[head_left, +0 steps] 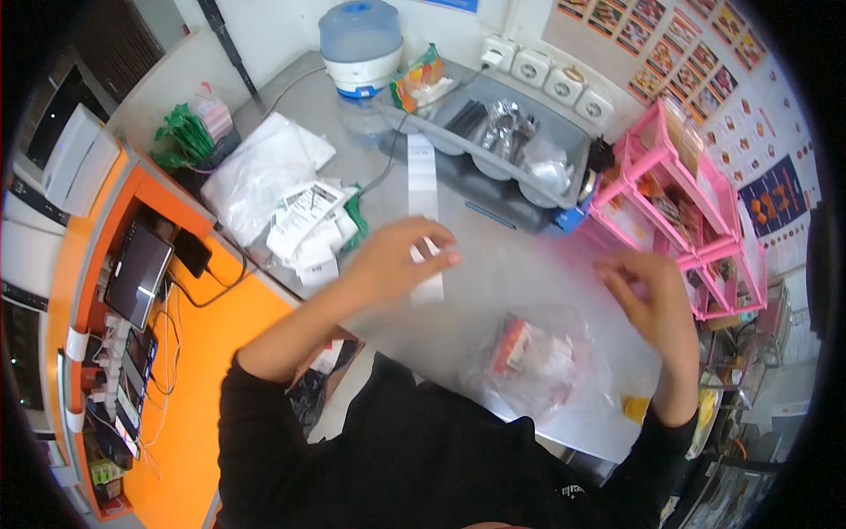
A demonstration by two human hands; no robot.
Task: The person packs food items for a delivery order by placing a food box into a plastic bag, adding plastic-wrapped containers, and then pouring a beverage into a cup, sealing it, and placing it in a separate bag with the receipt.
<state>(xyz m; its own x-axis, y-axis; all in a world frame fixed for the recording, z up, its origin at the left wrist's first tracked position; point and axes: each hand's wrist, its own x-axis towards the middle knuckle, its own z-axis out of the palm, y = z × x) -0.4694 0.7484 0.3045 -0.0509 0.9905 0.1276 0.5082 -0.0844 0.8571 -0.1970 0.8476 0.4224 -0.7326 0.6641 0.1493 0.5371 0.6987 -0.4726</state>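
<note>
My left hand (410, 256) hovers over the steel counter (480, 286), its thumb and index finger apart with nothing visible between them. Beneath it runs a long white paper strip (423, 181), which shows between the fingers. My right hand (650, 295) is raised over the counter's right side, near the pink rack; its fingers are bent, with a gap to the thumb, and appear to hold nothing. Between my forearms, close to my body, lies a clear plastic bag (577, 388) with a red and white packet (520, 346) inside. Neither hand touches the bag.
A grey divided tray (458, 145) holds wrapped cutlery at the back. Pink tiered shelves (656, 176) stand at right. White plastic bags (264, 176) and paper slips (308, 220) pile up at left. A blue-lidded water dispenser (359, 44) sits behind; a cable crosses the counter.
</note>
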